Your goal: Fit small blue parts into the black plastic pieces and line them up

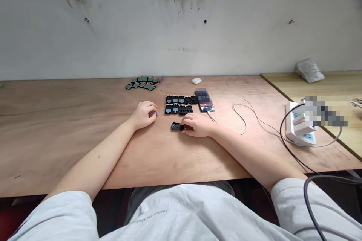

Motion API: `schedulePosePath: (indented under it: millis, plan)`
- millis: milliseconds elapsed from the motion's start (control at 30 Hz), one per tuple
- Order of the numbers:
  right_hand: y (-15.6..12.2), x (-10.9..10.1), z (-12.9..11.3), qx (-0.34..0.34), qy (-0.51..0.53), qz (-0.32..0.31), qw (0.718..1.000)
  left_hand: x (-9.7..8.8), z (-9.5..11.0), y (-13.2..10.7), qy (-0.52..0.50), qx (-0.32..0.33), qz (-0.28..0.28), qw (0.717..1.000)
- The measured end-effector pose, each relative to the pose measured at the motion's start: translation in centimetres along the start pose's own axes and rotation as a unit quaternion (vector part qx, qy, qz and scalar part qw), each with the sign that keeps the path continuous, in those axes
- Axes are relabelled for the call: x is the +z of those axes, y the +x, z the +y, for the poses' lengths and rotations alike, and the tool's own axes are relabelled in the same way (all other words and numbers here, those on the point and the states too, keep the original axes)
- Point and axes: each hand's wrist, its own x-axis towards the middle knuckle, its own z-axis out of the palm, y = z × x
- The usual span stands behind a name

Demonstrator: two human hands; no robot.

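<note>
My right hand [197,124] rests on the wooden table [70,139] with its fingers curled onto a small black tray piece [177,126] that lies just to its left. My left hand [145,114] lies further left, fingers curled around a small blue-tipped thing [156,113] that I cannot make out. Just beyond both hands several black tray pieces [181,104] stand in two rows, some with blue-grey chips in them. A loose heap of green chips [142,83] lies further back on the left.
A phone [206,104] with a white cable [243,115] lies right of the rows. A white earbud case [196,80] sits near the wall. A white power strip [299,128] with black cords stands at the right, by a second lighter table [319,86].
</note>
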Motion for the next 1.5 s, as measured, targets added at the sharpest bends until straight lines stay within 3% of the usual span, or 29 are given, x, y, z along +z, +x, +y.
schedulePosePath:
  millis: [133, 267, 367, 767, 1033, 1233, 1500]
  plan:
    - [0.1, -0.1, -0.1, 0.028, -0.009, 0.006, 1.000, 1.4, 4.1, 0.4, -0.101, -0.012, 0.067, 0.993]
    - [0.2, -0.1, 0.0, 0.036, -0.014, 0.010, 0.999, 3.5, 7.6, 0.3, -0.165, -0.044, 0.038, 0.985]
    - [0.2, 0.0, 0.1, 0.033, -0.010, 0.010, 0.999, 4.6, 8.5, 0.2, -0.164, -0.045, 0.024, 0.985]
    - [0.2, 0.1, 0.2, 0.032, -0.009, 0.013, 0.999, 4.1, 7.9, -0.1, -0.114, 0.000, 0.013, 0.993]
    - [0.0, 0.4, 0.7, 0.028, -0.008, 0.019, 0.999, 2.9, 7.1, -0.2, -0.067, 0.065, -0.009, 0.996]
    - [0.2, 0.3, 0.5, 0.025, -0.008, 0.017, 1.000, 2.5, 6.6, -0.2, -0.038, 0.151, -0.086, 0.984]
    - [0.1, 0.3, 0.6, 0.020, 0.001, 0.027, 0.999, 2.7, 5.9, -0.1, -0.053, 0.165, -0.124, 0.977]
